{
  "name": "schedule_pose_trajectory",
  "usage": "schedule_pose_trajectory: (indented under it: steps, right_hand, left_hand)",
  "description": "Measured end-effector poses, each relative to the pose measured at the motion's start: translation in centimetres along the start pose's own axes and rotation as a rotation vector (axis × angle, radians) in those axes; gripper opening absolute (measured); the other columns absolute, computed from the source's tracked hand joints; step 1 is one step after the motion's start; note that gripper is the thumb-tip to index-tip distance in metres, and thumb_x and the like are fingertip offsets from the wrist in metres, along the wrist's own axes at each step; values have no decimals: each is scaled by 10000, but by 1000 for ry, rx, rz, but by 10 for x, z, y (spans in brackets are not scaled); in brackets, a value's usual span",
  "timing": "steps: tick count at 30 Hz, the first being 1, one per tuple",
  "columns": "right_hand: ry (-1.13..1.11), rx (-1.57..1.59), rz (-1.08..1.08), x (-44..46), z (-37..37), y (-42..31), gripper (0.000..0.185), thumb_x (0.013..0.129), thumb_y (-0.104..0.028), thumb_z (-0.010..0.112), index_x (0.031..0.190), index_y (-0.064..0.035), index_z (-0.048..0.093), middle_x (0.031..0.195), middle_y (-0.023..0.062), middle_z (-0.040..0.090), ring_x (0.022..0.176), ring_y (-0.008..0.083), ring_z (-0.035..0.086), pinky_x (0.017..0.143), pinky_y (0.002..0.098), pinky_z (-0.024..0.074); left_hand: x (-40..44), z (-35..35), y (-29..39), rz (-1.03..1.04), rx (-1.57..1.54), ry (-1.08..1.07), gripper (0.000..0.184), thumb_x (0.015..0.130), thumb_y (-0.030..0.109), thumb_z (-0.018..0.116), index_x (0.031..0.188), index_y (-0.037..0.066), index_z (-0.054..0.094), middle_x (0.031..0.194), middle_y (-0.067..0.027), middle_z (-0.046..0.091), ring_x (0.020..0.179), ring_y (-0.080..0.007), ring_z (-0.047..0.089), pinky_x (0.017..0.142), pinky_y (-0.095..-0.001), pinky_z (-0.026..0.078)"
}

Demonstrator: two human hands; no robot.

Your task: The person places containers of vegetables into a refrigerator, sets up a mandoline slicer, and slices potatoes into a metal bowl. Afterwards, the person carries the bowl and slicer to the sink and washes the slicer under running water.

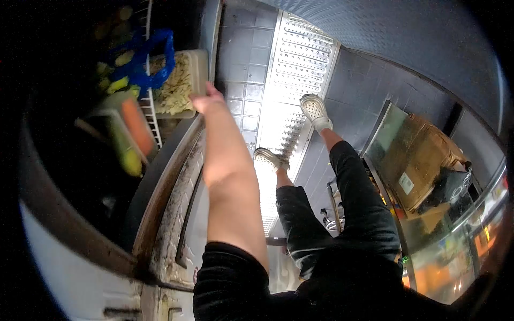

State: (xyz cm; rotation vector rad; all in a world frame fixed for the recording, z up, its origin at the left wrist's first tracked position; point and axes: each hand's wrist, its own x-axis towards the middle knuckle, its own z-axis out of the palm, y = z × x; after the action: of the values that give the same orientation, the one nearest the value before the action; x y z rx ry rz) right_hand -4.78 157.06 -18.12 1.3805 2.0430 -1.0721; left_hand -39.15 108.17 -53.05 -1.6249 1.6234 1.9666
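Note:
My left hand (208, 100) reaches into an open fridge and grips the near right rim of a clear plastic container (201, 67). Pale, shredded or thinly sliced food (176, 85) fills the container. Part of the hand's grip is blurred and hidden. A blue plastic bag (158, 61) lies against the container's left side, by a white wire shelf edge (151, 107). Nearer to me on the left is another container with orange and yellow-green food (136, 125). My right hand is out of view.
The fridge door's worn, dirty seal (174, 230) runs along the lower left. My feet, in pale clogs (315, 111), stand on or beside a perforated metal floor strip (300, 53). A cardboard box (428, 160) and a black bag (452, 187) sit at the right.

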Motion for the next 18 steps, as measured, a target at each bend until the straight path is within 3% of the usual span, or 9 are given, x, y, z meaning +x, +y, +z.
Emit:
schedule_pose_trajectory:
  steps: [5, 6, 8, 9, 12, 14, 15, 17, 18]
  right_hand:
    - [110, 12, -101, -29, -21, -47, 700, 966, -535, 565, 1478, -66, 468, 1377, 177, 581, 1264, 286, 550, 1085, 384, 412]
    - [153, 9, -121, -34, -29, -60, 702, 963, -538, 574, 1476, -69, 473, 1369, 176, 590, 1256, 286, 559, 1080, 384, 418]
    - [235, -28, -122, -46, -39, -87, 707, 955, -544, 592, 1472, -74, 483, 1355, 175, 607, 1240, 287, 576, 1070, 384, 431]
    - [312, -100, -95, -52, -40, -104, 660, 904, -499, 690, 1352, -28, 575, 1305, 172, 639, 1214, 292, 609, 1047, 362, 469]
    - [264, -104, -102, -60, -35, -108, 811, 835, -638, 679, 1379, -51, 549, 1392, 168, 567, 1275, 320, 563, 1087, 410, 446]
    - [167, -108, -35, -55, -27, -115, 886, 842, -740, 583, 1378, -36, 546, 1402, 177, 546, 1280, 315, 555, 1080, 409, 457]
    - [191, -124, -50, -95, -28, -128, 891, 857, -756, 539, 1386, -38, 538, 1399, 188, 543, 1276, 319, 557, 1069, 415, 471]
    - [88, -75, -11, -123, -27, -158, 850, 909, -698, 495, 1436, -31, 492, 1404, 215, 529, 1279, 336, 552, 1065, 420, 477]
    - [225, -105, -26, -131, 8, -160, 832, 916, -659, 513, 1456, -28, 471, 1421, 225, 514, 1278, 348, 551, 1066, 436, 471]
  left_hand:
    - [-100, -102, 14, -257, 232, 44, 736, 1007, 398, 556, 1590, 136, 192, 1611, -226, 151, 1345, -362, 439, 1027, -477, 532]
    - [-125, -131, 19, -274, 406, -34, 698, 1003, 406, 565, 1559, 108, 264, 1558, -201, 274, 1271, -343, 483, 974, -446, 555]
    - [-121, -236, 23, -329, 859, -181, 498, 1016, 442, 541, 1331, 59, 499, 1288, -149, 543, 1133, -270, 531, 852, -411, 524]
    - [-202, -214, 41, -429, 863, 19, 431, 1021, 429, 530, 1260, 71, 529, 1249, -144, 558, 1096, -226, 544, 863, -424, 511]
    - [-285, -286, 110, -575, 932, -565, 310, 1001, 339, 559, 1244, 148, 534, 1152, -45, 587, 1055, -212, 589, 870, -413, 552]
    - [-319, -311, 141, -532, 998, -395, 426, 1006, 332, 577, 1320, 69, 458, 1224, -109, 518, 1088, -286, 589, 872, -459, 571]
    - [-361, -312, 178, -460, 1056, -393, 463, 1006, 321, 586, 1333, 41, 416, 1298, -146, 459, 1085, -322, 579, 848, -488, 576]
    - [-374, -331, 218, -364, 989, -340, 380, 1016, 315, 563, 1223, 9, 474, 1140, -149, 544, 978, -311, 619, 808, -488, 586]
    - [-366, -345, 238, -337, 972, -411, 358, 1021, 314, 552, 1180, 0, 489, 1071, -148, 562, 934, -313, 631, 791, -485, 591]
